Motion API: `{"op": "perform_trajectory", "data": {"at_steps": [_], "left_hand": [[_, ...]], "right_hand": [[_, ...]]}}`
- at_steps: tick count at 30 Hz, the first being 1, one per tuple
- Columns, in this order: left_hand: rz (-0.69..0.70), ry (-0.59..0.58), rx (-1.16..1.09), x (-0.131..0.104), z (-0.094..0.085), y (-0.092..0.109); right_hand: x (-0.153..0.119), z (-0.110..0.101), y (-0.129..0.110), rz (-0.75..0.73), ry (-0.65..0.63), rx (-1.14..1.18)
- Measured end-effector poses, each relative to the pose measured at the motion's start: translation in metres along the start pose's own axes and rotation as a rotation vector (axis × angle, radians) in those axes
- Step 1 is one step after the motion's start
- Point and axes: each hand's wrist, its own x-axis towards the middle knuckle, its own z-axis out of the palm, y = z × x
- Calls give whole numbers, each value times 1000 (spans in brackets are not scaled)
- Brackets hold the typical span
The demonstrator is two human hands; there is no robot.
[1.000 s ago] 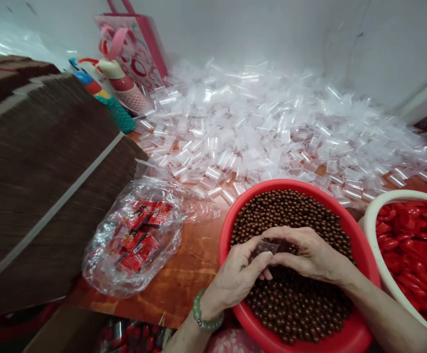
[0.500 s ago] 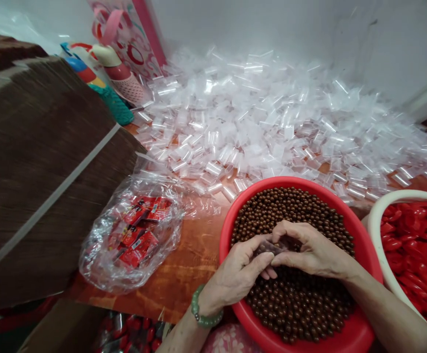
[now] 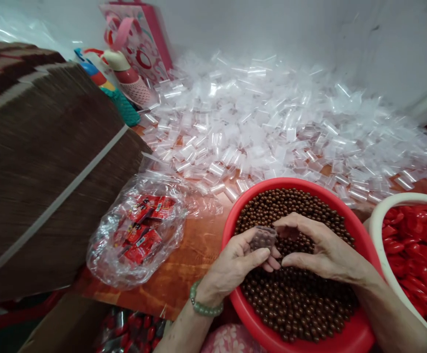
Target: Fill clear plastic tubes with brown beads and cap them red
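A red basin (image 3: 367, 245) full of small shiny brown balls (image 3: 290, 304) stands at the lower right. Over it, my left hand (image 3: 240, 257), with a green bead bracelet at the wrist, holds a small clear container (image 3: 263, 237) between thumb and fingers; dark balls show inside. My right hand (image 3: 311, 245) is just to the right of the container, thumb and fingers apart, with nothing visible between them. Its fingertips are close to the container's edge.
Many clear plastic pieces (image 3: 257, 127) lie piled along the wall. A white basin (image 3: 377, 225) of red pieces is at the right. A clear bag (image 3: 103, 255) with red packets, stacked brown sheets (image 3: 51, 162), bottles (image 3: 134, 83) and a pink bag (image 3: 162, 39) stand left.
My right hand's thumb and fingers have opened and come away from the container, which is now more upright in my left hand. The whole view has shifted slightly.
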Motion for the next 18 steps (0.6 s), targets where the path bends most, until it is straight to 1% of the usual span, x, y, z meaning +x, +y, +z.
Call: {"op": "perform_trajectory", "data": {"at_steps": [2,5,6,8,11,14,15,16,17,18], "left_hand": [[34,22,-4,0,1,-1],[42,11,57,0,3,0],[43,7,75,0,4,1],[48,9,130,0,5,3],[23,32,270,-2,7,5],[-36,124,369,-3,4,4],[-52,146,398,-3,2,3],[-61,152,432,-2,-1,2],[-60,147,468,-1,-3,2],[-46,138,505,0,-4,1]], "right_hand": [[1,2,-2,-69,-40,4],[4,5,-4,-100,-129,15],[4,6,-5,-109,-133,19],[4,4,-8,-128,-94,18],[-3,-2,-14,-135,2,-26],[-28,-16,-19,-124,117,-114],[-41,-22,-19,-87,194,-166],[-56,-30,-17,-21,289,-237],[-74,-38,-14,77,397,-327],[-92,-47,-9,213,513,-428]]}}
